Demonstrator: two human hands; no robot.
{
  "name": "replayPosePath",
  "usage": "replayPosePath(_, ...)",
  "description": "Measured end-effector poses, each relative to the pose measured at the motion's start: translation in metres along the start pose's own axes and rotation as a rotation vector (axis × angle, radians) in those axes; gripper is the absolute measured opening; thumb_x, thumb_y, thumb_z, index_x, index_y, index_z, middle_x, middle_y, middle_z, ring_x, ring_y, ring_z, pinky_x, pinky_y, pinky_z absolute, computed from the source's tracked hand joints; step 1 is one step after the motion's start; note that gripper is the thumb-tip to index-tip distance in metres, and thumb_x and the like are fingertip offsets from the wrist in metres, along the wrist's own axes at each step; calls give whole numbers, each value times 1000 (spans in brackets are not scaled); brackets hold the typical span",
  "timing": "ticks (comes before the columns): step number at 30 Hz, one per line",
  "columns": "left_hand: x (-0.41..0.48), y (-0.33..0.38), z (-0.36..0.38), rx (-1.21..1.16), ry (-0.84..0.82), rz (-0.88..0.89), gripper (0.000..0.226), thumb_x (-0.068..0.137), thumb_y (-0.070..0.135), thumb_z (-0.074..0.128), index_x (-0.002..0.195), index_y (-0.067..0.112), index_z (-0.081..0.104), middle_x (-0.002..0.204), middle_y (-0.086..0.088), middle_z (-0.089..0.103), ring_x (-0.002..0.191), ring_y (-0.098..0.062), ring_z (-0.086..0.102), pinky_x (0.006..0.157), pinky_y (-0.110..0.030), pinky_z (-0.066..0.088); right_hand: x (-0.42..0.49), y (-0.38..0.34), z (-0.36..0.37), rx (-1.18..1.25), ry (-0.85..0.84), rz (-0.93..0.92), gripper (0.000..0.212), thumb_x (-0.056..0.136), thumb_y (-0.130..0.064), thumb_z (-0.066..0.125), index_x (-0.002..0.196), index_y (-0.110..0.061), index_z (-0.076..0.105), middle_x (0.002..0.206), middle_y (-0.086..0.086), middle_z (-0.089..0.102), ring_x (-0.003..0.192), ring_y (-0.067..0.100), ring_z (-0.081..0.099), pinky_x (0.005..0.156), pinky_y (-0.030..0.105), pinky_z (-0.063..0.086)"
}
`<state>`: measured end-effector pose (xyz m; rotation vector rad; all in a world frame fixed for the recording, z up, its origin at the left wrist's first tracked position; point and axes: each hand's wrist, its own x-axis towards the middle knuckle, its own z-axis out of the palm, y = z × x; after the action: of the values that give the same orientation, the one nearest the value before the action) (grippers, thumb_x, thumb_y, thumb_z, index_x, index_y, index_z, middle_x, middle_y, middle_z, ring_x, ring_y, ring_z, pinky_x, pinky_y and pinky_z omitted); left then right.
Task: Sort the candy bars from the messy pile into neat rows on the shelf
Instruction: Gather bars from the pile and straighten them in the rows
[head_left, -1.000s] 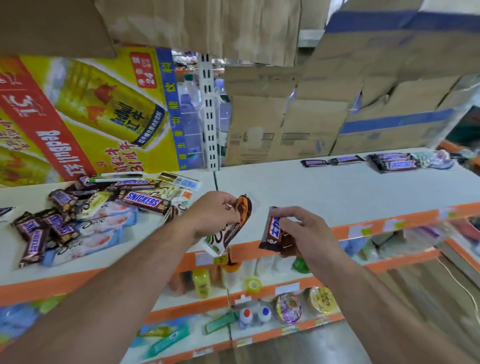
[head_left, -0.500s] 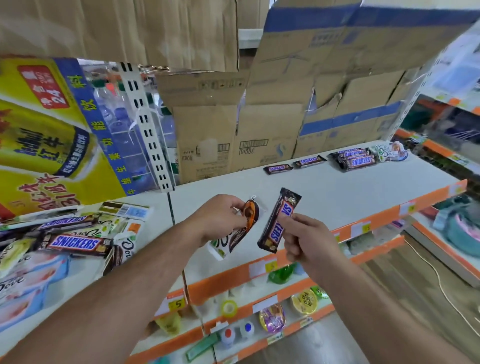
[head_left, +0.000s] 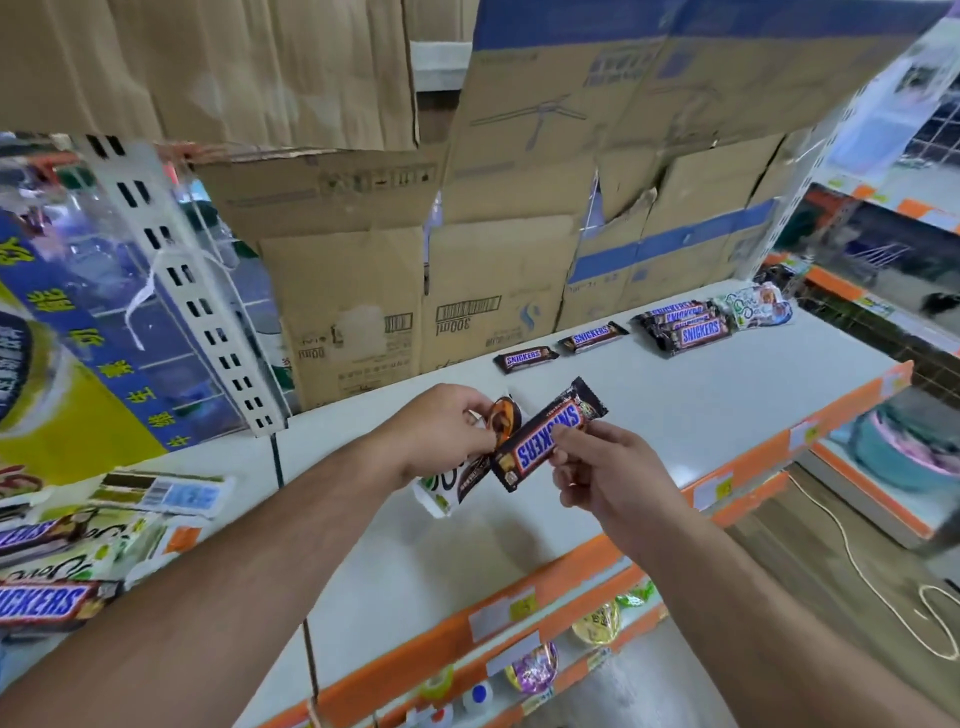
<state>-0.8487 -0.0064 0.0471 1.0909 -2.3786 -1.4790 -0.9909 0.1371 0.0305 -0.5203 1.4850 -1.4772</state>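
My right hand (head_left: 605, 470) pinches a brown Snickers bar (head_left: 545, 434) by its lower edge, held tilted above the white shelf (head_left: 675, 415). Just left of it, my left hand (head_left: 441, 431) grips a white and orange Dove wrapper (head_left: 467, 467) that hangs down from the fingers. Two single Snickers bars (head_left: 524, 358) (head_left: 592, 336) lie in a line at the back of the shelf. A small stack of Snickers bars (head_left: 685, 327) sits to their right, with a white Dove packet (head_left: 758, 309) beyond. The messy pile (head_left: 62, 561) spreads over the shelf at the far left.
Cardboard boxes (head_left: 467, 291) wall off the back of the shelf. A slotted white upright (head_left: 197, 312) divides the two shelf bays. Orange-edged lower shelves (head_left: 519, 649) hold small round items. A yellow and blue drink poster (head_left: 78, 374) stands behind the pile.
The view has swung right, so the pile slid to the left edge. My right hand turned the Snickers bar from edge-on to label up and raised it next to the Dove wrapper.
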Motion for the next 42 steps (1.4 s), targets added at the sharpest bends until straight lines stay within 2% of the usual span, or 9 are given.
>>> replayPosePath(4, 25, 9, 10, -14, 8, -35, 18, 86, 14, 64, 101, 23, 69, 74, 3, 63, 59, -7, 53, 46, -20, 35, 25, -5, -19, -8, -9, 11, 8, 94, -12, 62, 86, -7, 63, 74, 10, 60, 61, 20, 54, 51, 31, 43)
replayPosePath(11, 72, 38, 39, -33, 115, -97, 14, 85, 15, 65, 95, 25, 70, 61, 14, 54, 52, 2, 47, 47, -17, 32, 86, -24, -70, -176, -70, 7, 6, 95, -8, 56, 97, -6, 62, 80, 12, 66, 67, 24, 60, 62, 34, 48)
replayPosePath(14, 91, 55, 53, -34, 163, -126, 16, 87, 14, 63, 98, 24, 68, 71, 11, 61, 58, 7, 52, 49, -14, 35, 109, -37, -99, -274, -185, 12, 20, 87, 5, 57, 99, -10, 64, 80, 6, 64, 68, 20, 59, 67, 33, 47)
replayPosePath(17, 107, 71, 66, -75, 207, -143, 20, 88, 11, 62, 99, 27, 66, 90, 11, 68, 76, 4, 58, 53, -11, 40, 129, -48, -125, -312, -284, 14, 29, 84, 11, 56, 102, -11, 66, 78, 3, 63, 68, 17, 57, 58, 24, 47)
replayPosePath(20, 119, 78, 79, -103, 250, -191, 25, 89, 8, 62, 106, 26, 65, 98, 11, 62, 92, 2, 56, 72, -17, 45, 148, -53, -146, -384, -330, 16, 30, 86, 8, 58, 105, -13, 67, 83, 5, 66, 70, 17, 58, 60, 25, 46)
replayPosePath(24, 131, 75, 93, -126, 290, -269, 20, 87, 14, 63, 104, 22, 69, 103, 3, 69, 89, -6, 56, 88, -32, 48, 177, -56, -168, -669, -271, -52, 22, 82, -2, 67, 99, -14, 59, 88, 12, 72, 68, 25, 65, 61, 36, 51)
replayPosePath(29, 136, 71, 98, -163, 311, -319, 15, 89, 19, 64, 102, 20, 71, 87, 11, 62, 85, -8, 51, 82, -30, 46, 215, -61, -174, -1006, -257, -233, 14, 83, -14, 65, 87, -27, 62, 89, -2, 73, 80, 24, 68, 74, 41, 57)
replayPosePath(34, 141, 69, 89, -208, 360, -376, 27, 74, 17, 59, 82, 40, 72, 86, 9, 58, 85, -14, 48, 72, -31, 40, 242, -66, -166, -1301, -229, -419, 30, 91, -16, 52, 116, -27, 66, 105, 2, 72, 92, 27, 66, 77, 33, 53)
replayPosePath(42, 154, 69, 89, -220, 338, -393, 34, 65, 33, 61, 92, 49, 73, 89, 8, 58, 83, -12, 45, 70, -29, 33, 274, -75, -158, -1599, -263, -584, 32, 87, -22, 50, 111, -34, 66, 101, -1, 69, 100, 26, 60, 82, 35, 36)
